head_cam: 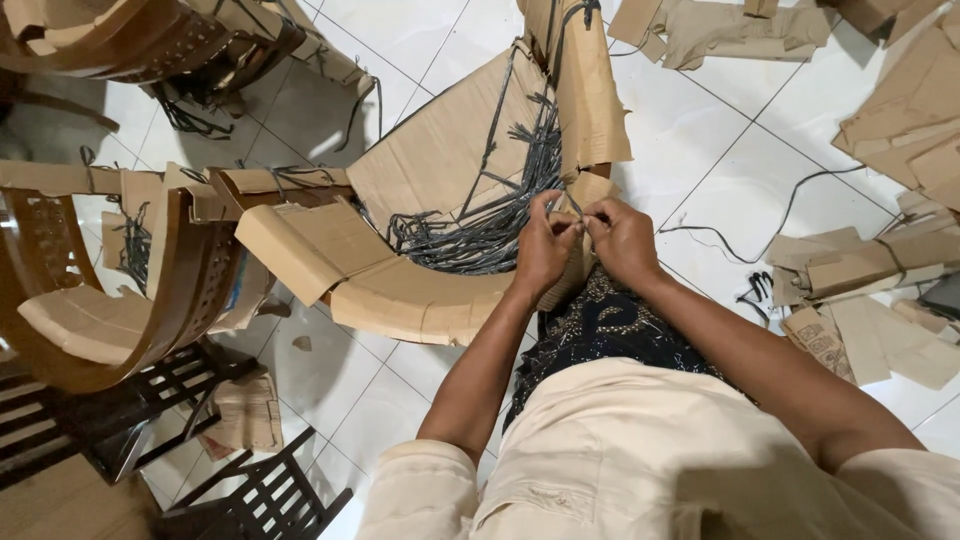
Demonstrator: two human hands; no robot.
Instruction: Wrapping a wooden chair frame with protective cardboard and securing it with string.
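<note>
Here, the left hand (545, 245) and right hand (620, 235) — side by side — pinch one grey strap (573, 200) just above the cardboard-wrapped chair (420, 300).

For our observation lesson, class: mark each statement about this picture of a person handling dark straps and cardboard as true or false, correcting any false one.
1. Both hands, left hand and right hand, pinch a dark strap. True.
2. The floor is green carpet. False: white tiles.
3. A heap of dark straps lies in the curved cardboard. True.
4. The hands hold scissors. False: no tool shows.
5. Wooden chairs stand beside the person's left arm. True.
</note>
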